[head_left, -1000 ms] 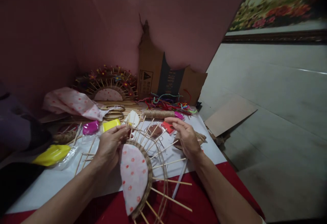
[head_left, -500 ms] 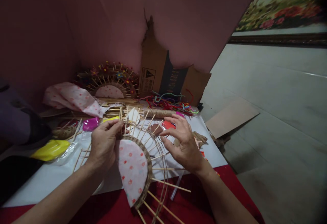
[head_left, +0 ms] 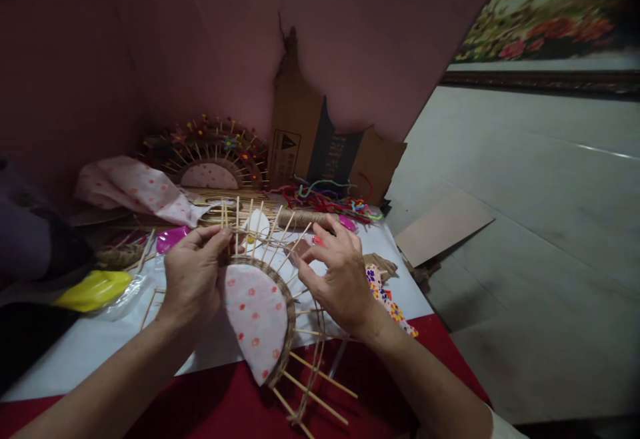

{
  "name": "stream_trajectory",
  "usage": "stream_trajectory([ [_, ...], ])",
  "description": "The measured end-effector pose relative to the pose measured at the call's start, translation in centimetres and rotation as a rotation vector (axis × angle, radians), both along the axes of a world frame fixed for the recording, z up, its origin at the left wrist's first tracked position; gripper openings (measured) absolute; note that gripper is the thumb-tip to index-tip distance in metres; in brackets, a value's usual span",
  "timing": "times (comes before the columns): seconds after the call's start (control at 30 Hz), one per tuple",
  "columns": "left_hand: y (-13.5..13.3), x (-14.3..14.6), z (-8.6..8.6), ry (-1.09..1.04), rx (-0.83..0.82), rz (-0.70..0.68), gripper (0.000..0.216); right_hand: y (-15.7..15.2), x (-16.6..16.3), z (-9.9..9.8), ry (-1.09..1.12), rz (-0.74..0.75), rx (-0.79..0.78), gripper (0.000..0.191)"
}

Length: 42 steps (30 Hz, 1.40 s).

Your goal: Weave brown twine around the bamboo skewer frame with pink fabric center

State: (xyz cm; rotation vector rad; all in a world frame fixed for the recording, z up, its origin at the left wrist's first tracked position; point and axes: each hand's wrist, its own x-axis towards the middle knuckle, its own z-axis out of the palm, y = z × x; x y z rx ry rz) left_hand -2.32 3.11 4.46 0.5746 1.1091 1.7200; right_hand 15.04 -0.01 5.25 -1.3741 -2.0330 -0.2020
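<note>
Holding a flower-print fabric half-disc (head_left: 256,315) at lower center of the frame
Left hand (head_left: 195,272) pinches its upper-left sticks (head_left: 237,215); right hand (head_left: 340,275) curls near twine (head_left: 318,349), grip unclear.

Thumb and forefinger of the left hand (head_left: 195,272) pinch at the upper left of the half-round stick frame (head_left: 257,315); the right hand (head_left: 343,275), fingers bent, is over its upper right. Both forearms (head_left: 120,369) slant inward.

Twine roll (head_left: 303,218) between stick frame (head_left: 257,319) and upright cardboard (head_left: 333,152).
</note>
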Motion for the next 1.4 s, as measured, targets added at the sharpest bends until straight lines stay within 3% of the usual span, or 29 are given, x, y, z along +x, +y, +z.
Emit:
stream_trajectory([
  [0.17, 0.0, 0.1, -0.2, -0.005, 0.014, 0.016, 0.011, -0.2, 1.2, 0.1, 0.066, 0.062, -0.041, 0.012],
  [0.33, 0.0, 0.1, -0.2, -0.010, 0.022, 0.044, 0.009, -1.7, 2.2, 0.0, 0.075, -0.038, -0.018, 0.014],
  [0.73, -0.2, 0.4, 0.1, -0.019, 0.028, 0.068, 0.011, -2.6, -0.1, -1.2, -0.089, -0.166, 0.062, 0.010],
  [1.1, 0.7, -0.4, -0.7, -0.019, 0.055, 0.117, 0.014, -3.1, 1.8, -0.3, 0.076, -0.081, 0.052, 0.012],
  [1.4, 1.0, -0.5, -1.1, -0.022, 0.070, 0.124, 0.015, -4.5, 1.1, -2.2, 0.021, -0.102, -0.027, 0.006],
])
